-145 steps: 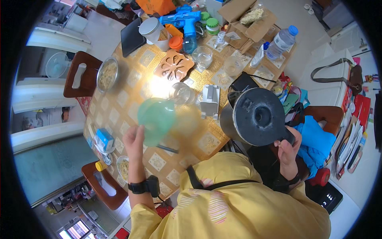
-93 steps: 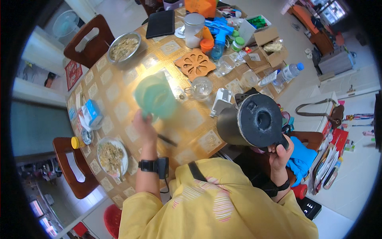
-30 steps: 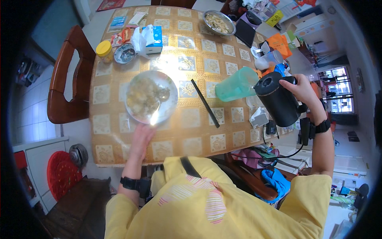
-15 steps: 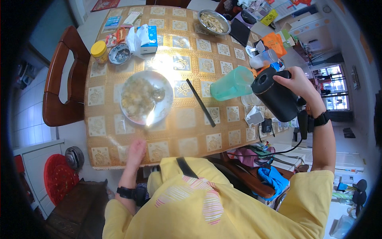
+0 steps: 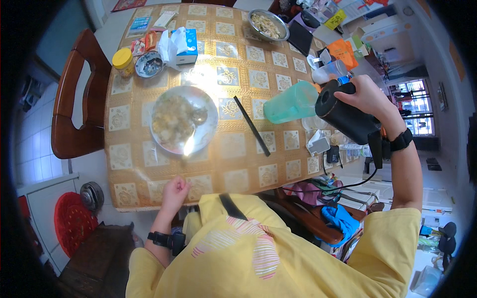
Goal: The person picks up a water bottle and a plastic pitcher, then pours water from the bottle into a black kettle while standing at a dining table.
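My right hand [image 5: 370,97] is closed round the handle of a black kettle [image 5: 348,115], held up at the table's right side. The kettle leans with its top toward a translucent green plastic pitcher [image 5: 289,103], just to its left. My left hand [image 5: 175,191] rests at the table's front edge, its fingers curled in and nothing visible in them. Beyond that hand stands a large plate [image 5: 206,134] of pale food in liquid, with a spoon [image 5: 198,116] in it. Between plate and pitcher lies a pair of dark chopsticks [image 5: 252,126], close together.
At the back left are a blue tissue box [image 5: 187,47], a small patterned bowl [image 5: 149,65] and a yellow-lidded jar [image 5: 122,60]. A metal bowl [image 5: 268,25] of food stands at the back. A clear jar [image 5: 330,73] and small boxes crowd the right edge; a cable [image 5: 343,187] hangs in front.
My right hand has shifted slightly over the kettle, whose top has edged downward and now sits nearer the pitcher. My left hand has turned a little, showing its curled fingers more clearly.
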Demonstrator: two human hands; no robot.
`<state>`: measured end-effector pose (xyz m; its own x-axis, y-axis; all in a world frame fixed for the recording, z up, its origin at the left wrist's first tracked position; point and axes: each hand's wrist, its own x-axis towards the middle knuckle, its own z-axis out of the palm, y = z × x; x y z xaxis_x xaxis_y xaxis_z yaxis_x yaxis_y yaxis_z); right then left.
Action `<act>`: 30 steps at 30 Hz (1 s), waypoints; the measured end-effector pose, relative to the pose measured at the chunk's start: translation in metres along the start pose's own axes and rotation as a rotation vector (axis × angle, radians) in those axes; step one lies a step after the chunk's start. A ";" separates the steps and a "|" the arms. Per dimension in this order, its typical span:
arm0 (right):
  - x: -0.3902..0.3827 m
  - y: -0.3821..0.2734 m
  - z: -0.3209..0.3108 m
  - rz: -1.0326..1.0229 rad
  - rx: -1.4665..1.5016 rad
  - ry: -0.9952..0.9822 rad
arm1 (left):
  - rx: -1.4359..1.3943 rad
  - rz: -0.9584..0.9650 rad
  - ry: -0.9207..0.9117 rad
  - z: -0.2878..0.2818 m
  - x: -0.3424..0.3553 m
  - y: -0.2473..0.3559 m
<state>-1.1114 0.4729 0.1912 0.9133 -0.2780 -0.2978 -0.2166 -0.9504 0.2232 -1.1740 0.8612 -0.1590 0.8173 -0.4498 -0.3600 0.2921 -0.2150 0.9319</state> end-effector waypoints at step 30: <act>-0.139 0.051 0.154 0.614 1.467 0.411 | 0.295 -0.005 -0.688 0.039 0.032 0.079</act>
<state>-1.3026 0.4416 0.1007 0.5450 -0.8149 -0.1974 -0.4630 -0.0962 -0.8811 -1.1437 0.7960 -0.0987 0.2932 -0.8679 -0.4011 0.0706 -0.3987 0.9143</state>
